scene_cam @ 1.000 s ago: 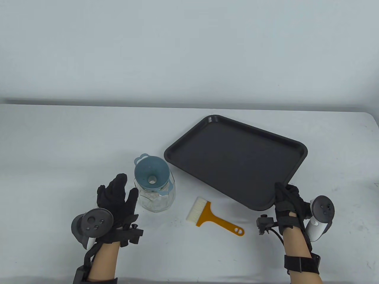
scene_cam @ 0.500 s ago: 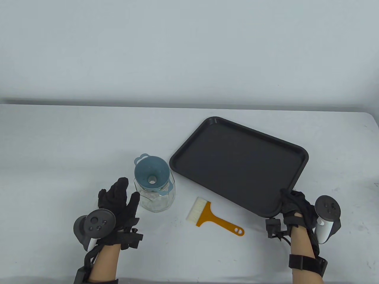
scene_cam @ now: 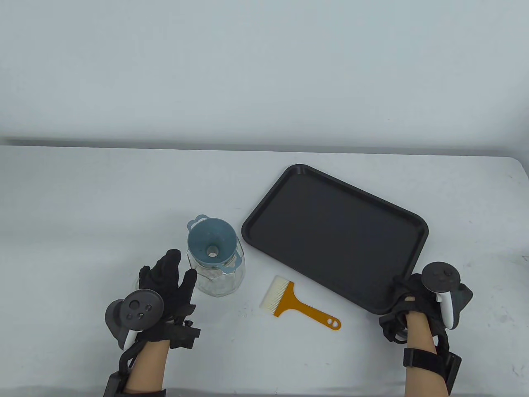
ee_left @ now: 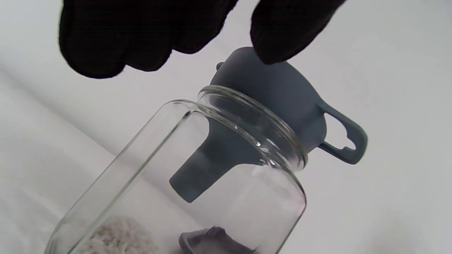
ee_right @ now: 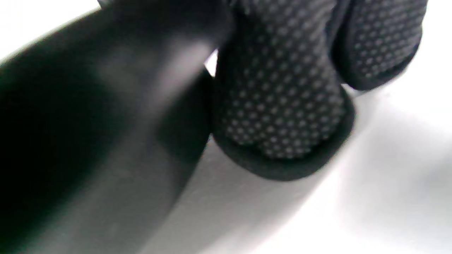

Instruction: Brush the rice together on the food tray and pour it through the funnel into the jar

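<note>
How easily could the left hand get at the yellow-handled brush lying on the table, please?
Probably easily: the left hand is open beside the glass jar, holding nothing, and the yellow-handled brush lies in the open just past the jar, its handle uncovered. The jar with its blue funnel is the only thing nearby to skirt.

1. A white table [scene_cam: 82,198] fills the lower half of the table view, its surface faintly scuffed and marked.
2. A plain pale wall [scene_cam: 264,66] rises behind the table's far edge.
3. A dark shadowed strip runs along that far edge.
</note>
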The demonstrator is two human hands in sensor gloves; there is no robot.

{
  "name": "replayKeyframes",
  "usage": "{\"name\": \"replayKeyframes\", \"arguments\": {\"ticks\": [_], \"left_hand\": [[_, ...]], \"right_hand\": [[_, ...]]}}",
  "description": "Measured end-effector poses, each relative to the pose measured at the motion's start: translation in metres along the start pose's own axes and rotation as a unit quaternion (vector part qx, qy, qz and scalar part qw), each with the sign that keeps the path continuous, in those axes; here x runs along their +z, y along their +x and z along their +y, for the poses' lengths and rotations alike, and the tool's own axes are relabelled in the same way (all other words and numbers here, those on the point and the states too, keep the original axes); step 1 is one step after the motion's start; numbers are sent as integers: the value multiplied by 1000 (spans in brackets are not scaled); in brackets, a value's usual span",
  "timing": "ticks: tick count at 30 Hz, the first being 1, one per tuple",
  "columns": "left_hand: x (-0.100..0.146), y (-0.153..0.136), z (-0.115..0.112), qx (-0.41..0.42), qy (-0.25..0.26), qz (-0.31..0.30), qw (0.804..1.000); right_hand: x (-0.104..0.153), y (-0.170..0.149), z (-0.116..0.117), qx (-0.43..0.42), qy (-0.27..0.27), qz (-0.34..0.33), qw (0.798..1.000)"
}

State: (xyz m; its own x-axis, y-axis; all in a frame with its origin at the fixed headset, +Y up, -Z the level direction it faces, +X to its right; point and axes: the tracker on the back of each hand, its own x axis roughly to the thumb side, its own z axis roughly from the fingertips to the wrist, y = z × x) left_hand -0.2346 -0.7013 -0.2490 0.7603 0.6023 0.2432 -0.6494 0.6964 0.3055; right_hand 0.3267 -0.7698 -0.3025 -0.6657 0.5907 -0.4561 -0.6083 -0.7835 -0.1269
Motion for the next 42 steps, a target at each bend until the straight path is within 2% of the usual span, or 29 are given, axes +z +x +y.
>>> {"name": "replayKeyframes", "arguments": {"ticks": [12, 20, 25, 28, 31, 34, 37, 40, 42], "left_hand": [[0, 0, -2, 0, -7, 2, 1000], [1, -1, -3, 3, -9, 2, 1000], [1, -2, -2, 6, -5, 5, 1000], [1, -3, -2, 8, -5, 8, 1000], [1, -4, -1, 7, -6, 12, 1000], [0, -5, -1, 10, -8, 17, 1000], [0, -6, 0, 10, -8, 23, 1000], [0, -9, 0, 7, -12, 34, 999], [-1, -10, 0, 6, -15, 38, 999]], "right_hand": [[4, 11, 3, 132, -16, -16, 991], [15, 23, -7, 187, -53, -47, 980], [30, 48, -9, 216, -83, -111, 966], [44, 68, -6, 219, -97, -171, 956], [59, 90, 0, 201, -86, -246, 944], [82, 118, 10, 189, -88, -356, 911], [106, 148, 23, 183, -66, -441, 876], [129, 183, 42, 166, -14, -526, 834], [140, 204, 55, 167, 15, -549, 819]]}}
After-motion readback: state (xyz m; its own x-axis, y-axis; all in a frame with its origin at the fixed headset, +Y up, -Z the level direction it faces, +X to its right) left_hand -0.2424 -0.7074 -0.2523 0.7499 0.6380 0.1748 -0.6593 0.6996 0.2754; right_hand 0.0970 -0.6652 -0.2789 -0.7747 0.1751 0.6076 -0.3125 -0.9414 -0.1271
